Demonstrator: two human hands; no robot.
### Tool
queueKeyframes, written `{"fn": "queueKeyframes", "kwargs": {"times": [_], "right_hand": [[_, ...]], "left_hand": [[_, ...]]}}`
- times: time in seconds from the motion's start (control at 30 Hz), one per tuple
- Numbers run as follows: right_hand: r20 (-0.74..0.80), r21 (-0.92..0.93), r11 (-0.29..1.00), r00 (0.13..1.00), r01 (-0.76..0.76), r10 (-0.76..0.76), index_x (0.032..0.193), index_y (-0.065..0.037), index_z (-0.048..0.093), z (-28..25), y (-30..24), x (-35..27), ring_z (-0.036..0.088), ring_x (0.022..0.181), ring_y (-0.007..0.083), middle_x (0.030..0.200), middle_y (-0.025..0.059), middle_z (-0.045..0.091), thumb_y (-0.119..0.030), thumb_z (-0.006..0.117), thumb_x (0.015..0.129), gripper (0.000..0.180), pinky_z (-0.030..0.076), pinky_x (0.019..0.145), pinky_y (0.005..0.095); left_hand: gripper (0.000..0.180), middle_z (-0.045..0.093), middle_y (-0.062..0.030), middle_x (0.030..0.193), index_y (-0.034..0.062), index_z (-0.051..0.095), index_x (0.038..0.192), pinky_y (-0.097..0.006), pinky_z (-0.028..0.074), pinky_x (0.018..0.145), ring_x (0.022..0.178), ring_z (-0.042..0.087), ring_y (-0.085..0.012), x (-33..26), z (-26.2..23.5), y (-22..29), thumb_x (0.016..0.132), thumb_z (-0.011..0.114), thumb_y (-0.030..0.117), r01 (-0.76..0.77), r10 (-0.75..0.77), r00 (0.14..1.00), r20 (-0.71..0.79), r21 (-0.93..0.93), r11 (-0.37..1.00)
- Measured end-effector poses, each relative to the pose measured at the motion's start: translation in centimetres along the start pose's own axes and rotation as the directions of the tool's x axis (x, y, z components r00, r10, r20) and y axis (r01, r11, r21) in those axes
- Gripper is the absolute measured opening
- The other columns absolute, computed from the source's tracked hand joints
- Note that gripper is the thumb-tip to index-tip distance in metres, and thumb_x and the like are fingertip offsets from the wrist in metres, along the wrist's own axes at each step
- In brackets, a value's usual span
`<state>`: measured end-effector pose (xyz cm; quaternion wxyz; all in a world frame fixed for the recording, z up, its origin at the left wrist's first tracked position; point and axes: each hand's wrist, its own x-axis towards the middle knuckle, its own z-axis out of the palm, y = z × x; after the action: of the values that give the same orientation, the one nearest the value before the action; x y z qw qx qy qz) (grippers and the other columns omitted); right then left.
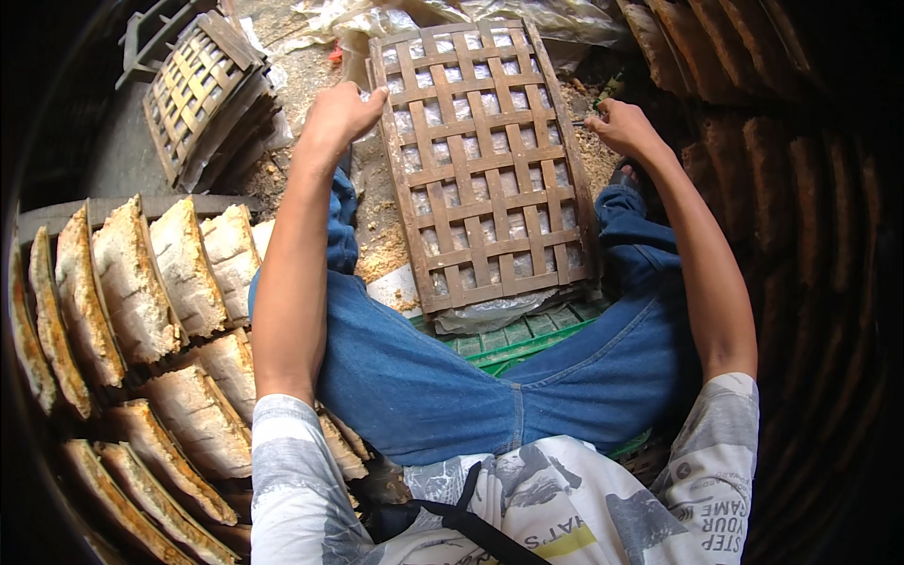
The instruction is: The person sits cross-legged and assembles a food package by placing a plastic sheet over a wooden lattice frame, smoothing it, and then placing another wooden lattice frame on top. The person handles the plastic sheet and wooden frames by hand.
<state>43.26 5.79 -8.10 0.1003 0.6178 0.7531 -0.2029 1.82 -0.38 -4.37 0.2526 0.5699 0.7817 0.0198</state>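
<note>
Between my knees lies a wooden lattice rack (485, 155) of crossed brown slats, with clear plastic sheeting (499, 315) showing through its gaps and out from under its near end. My left hand (344, 118) is closed at the rack's upper left edge, its thumb over the side rail and its other fingers mostly hidden. To the right of the rack, apart from it, my right hand (623, 125) is closed around something small. A thin dark end and a bit of green show by its fingers, too little to name.
A second lattice rack (193, 89) tops a stack at the far left. Rows of pale, crusted slabs (132, 273) stand on edge at my left; darker slabs (753, 188) line the right. Green plastic slats (523, 337) lie under the near end. Crumbs (377, 212) litter the floor.
</note>
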Motion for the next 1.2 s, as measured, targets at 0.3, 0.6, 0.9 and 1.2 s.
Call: {"fn": "queueKeyframes", "kwargs": {"times": [0.3,0.6,0.9,1.2], "right_hand": [[0.161,0.081,0.996,0.986,0.024,-0.037,0.146,0.008,0.035,4.1,-0.8,-1.2,0.05,0.13,0.0457,0.138,0.0341,0.051,-0.034,0.071,0.089,0.079,0.043,0.109,0.0447],[0.077,-0.182,0.844,0.863,0.505,-0.5,0.125,-0.005,0.059,6.1,-3.3,-2.5,0.056,0.12,0.035,0.133,0.0152,0.055,-0.009,0.069,0.077,0.049,0.052,0.097,0.0436],[0.153,-0.14,0.845,0.854,0.516,-0.497,0.118,-0.002,0.061,8.3,-4.0,-3.2,0.06,0.111,0.0373,0.125,0.0184,0.056,-0.009,0.068,0.075,0.045,0.055,0.088,0.0465],[0.056,-0.198,0.813,0.835,0.547,-0.548,0.117,-0.003,0.06,9.2,-3.7,-3.7,0.064,0.109,0.0372,0.132,0.0205,0.052,-0.008,0.057,0.088,0.029,0.058,0.085,0.0464]], "left_hand": [[0.065,0.062,-0.029,0.126,0.0067,0.041,0.149,-0.048,0.05,0.101,0.113,0.063,-0.0434,-1.9,6.3,2.7,0.094,0.057,0.038,-0.222,0.191,0.97,0.149,0.23,0.948],[0.046,0.062,-0.0187,0.114,0.0158,0.06,0.131,-0.048,0.058,0.082,0.1,0.068,-0.0372,-4.8,14.0,4.6,0.087,0.067,0.029,-0.555,0.439,0.819,0.371,0.315,0.77],[0.052,0.063,-0.0208,0.112,0.0178,0.057,0.133,-0.05,0.059,0.076,0.095,0.07,-0.0402,-4.5,14.0,4.4,0.088,0.067,0.043,-0.496,0.404,0.855,0.324,0.284,0.821],[0.055,0.065,-0.023,0.112,0.0082,0.053,0.128,-0.049,0.059,0.077,0.096,0.07,-0.0386,-5.4,14.4,5.0,0.091,0.065,0.046,-0.508,0.403,0.842,0.359,0.277,0.815]]}}
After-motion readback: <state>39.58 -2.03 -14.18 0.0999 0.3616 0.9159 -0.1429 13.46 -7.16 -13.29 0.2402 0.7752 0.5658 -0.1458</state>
